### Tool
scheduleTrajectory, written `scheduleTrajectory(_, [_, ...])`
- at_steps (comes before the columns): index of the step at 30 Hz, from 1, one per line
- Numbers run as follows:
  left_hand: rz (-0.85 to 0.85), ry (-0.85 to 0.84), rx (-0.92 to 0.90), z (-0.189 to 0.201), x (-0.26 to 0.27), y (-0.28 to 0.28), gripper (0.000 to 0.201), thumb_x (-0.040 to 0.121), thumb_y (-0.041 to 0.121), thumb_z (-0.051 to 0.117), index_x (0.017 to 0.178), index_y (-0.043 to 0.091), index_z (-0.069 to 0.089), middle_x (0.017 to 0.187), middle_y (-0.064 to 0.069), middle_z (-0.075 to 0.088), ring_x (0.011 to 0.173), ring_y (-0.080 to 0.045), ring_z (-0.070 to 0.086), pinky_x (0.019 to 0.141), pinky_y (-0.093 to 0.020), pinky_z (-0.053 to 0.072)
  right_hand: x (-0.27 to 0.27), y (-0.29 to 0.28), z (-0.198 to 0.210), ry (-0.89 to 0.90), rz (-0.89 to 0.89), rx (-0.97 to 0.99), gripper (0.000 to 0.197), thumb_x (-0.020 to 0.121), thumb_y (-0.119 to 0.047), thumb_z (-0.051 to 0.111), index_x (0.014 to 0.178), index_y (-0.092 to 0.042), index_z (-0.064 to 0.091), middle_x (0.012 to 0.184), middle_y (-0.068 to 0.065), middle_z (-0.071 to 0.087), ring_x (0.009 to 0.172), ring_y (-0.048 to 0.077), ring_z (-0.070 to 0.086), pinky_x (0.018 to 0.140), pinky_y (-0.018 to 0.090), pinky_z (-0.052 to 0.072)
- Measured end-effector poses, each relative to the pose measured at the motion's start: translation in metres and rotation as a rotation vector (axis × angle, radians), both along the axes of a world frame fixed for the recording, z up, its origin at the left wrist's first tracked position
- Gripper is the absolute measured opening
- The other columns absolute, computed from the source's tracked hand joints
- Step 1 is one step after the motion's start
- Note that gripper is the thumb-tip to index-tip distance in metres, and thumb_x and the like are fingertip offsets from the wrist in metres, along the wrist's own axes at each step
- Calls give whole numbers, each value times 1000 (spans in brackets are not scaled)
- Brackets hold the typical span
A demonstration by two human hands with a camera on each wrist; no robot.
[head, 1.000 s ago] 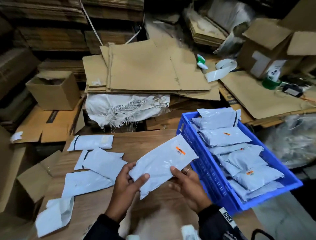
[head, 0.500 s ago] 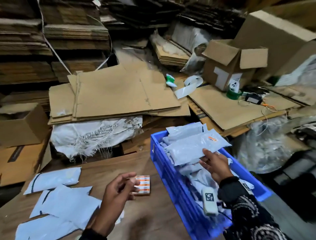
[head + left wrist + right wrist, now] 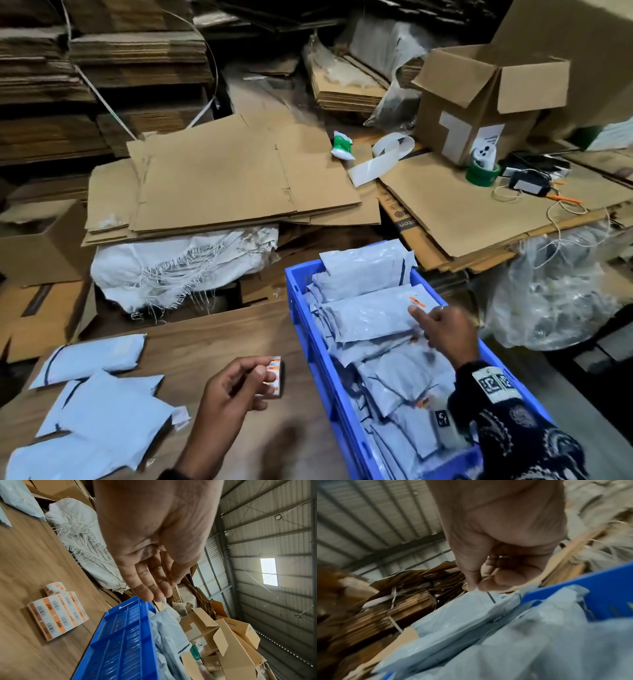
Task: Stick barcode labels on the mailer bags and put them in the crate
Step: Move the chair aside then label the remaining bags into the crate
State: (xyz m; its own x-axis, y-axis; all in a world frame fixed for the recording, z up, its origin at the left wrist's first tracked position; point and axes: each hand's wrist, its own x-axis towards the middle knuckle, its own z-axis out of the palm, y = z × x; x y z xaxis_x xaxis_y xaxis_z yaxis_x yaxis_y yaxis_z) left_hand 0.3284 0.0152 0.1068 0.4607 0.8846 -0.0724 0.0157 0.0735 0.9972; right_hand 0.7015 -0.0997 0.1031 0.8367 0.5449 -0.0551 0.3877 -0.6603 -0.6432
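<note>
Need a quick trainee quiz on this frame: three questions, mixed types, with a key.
1. True or false: the left hand grips the label roll.
2. Where is the right hand? A, over the blue crate; B, out of view; C, flat on the label roll.
3. Fill in: the top mailer bag in the crate carries an ___ label.

Key: 1 false, the roll lies on the wooden table, apart from the fingers; 2 A; 3 orange.
</note>
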Motion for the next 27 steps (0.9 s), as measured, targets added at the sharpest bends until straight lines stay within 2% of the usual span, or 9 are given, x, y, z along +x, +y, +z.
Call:
scheduleTrajectory(2, [10,26,-4,-5,3,-3,17,98,2,57,103,5,74,89,-18,75,74,-26,71,65,-38,55,1,10,1,-205,111,48,38,82,-51,76,66,-18,66,71,-3,66,82,26,65,70,36,48])
scheduleTrajectory(3, [11,36,-4,-7,5,-5,17,98,2,57,103,5,74,89,-18,75,74,-26,71,63,-37,55,2,19,-3,-241,181,74,29,80,-50,80,82,-22,71,90,1,69,96,27,64,80,38,50])
scheduleTrajectory(6, [13,54,-5,-7,9,-9,17,98,2,57,103,5,73,89,-18,75,74,-25,69,62,-36,55,-3,46,-16,-172,382,-98,62,78,-55,79,131,-27,64,142,11,51,132,31,47,107,44,42])
scheduleTrajectory(8, [25,59,-8,-5,6,-10,16,99,2,57,104,4,72,89,-17,75,75,-26,70,63,-34,55,-9,57,-24,-145,455,-249,69,80,-59,74,141,-34,54,152,7,43,139,27,41,111,41,37])
scheduleTrajectory(13, [80,98,-5,-4,-17,-12,16,99,10,59,108,7,72,91,-15,75,78,-24,70,66,-34,56,-7,65,-34,-128,498,-310,68,79,-60,74,138,-34,55,145,5,50,133,26,47,107,41,41])
scheduleTrajectory(18, [165,166,-32,-12,-54,-17,15,100,12,59,106,9,73,92,-13,74,79,-26,70,66,-34,55,-29,67,-14,-146,435,36,49,85,-43,77,126,-20,66,122,11,66,116,29,60,97,43,48])
scheduleTrajectory(23, [248,199,-78,-17,-96,-22,21,94,26,67,108,11,73,93,-11,75,81,-24,71,66,-32,55,-127,77,34,4,609,343,10,91,-32,73,100,-27,71,86,-12,73,81,4,69,76,29,53])
scheduleTrajectory(25, [293,198,-95,-21,-115,-23,31,89,32,64,109,11,73,94,-12,74,80,-22,70,67,-33,54,-175,88,31,39,705,355,3,90,-31,74,91,-28,73,81,-12,73,75,-1,67,71,23,52])
scheduleTrajectory(27, [333,186,-105,-25,-135,-22,27,92,30,65,109,11,73,94,-13,74,80,-23,69,67,-36,53,-223,102,14,184,782,349,5,90,-25,74,86,-24,74,77,-8,72,71,-6,65,66,12,48])
